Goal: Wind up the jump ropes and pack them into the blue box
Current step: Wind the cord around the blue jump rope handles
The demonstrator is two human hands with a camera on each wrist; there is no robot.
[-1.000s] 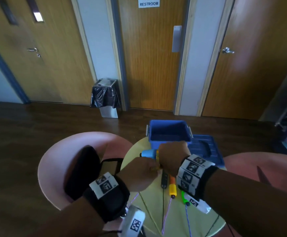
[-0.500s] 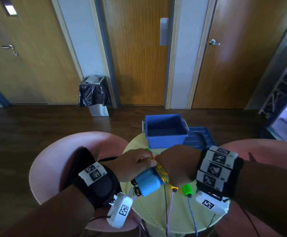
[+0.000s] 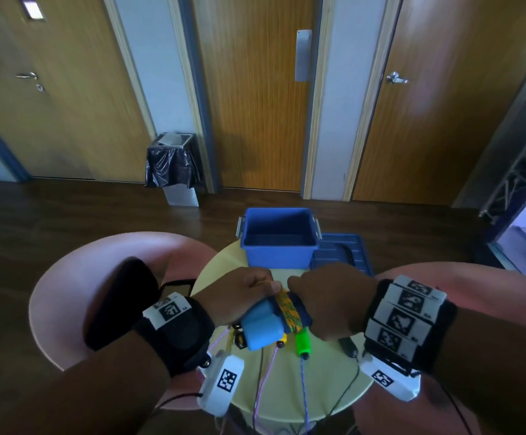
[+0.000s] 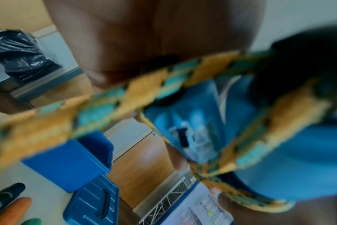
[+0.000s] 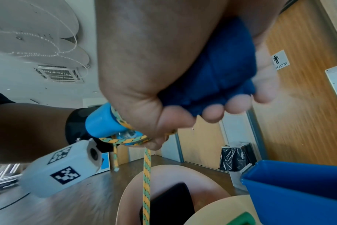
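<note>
A jump rope with light blue handles [image 3: 260, 329] is held above the round table [image 3: 324, 400]. Its yellow-and-teal cord [image 3: 288, 312] is wound round the handles. My right hand [image 3: 327, 306] grips the dark blue foam end of the handles [image 5: 212, 73]. My left hand [image 3: 239, 296] pinches the cord [image 4: 125, 92] at the top of the bundle. The open blue box [image 3: 279, 237] stands empty at the table's far edge, beyond both hands. More ropes lie below the hands: a green handle [image 3: 302, 342] and a black one [image 3: 348, 346], with cords hanging off the near edge.
The box's blue lid [image 3: 345, 254] lies flat right of the box. Pink chairs [image 3: 76, 284] flank the table, the left one holding a black bag [image 3: 117, 306]. A lined waste bin [image 3: 172, 166] stands by wooden doors across the dark floor.
Both hands drew the blue-handled rope back from near the box toward me and tilted it. Turns of yellow cord now show round the handles.
</note>
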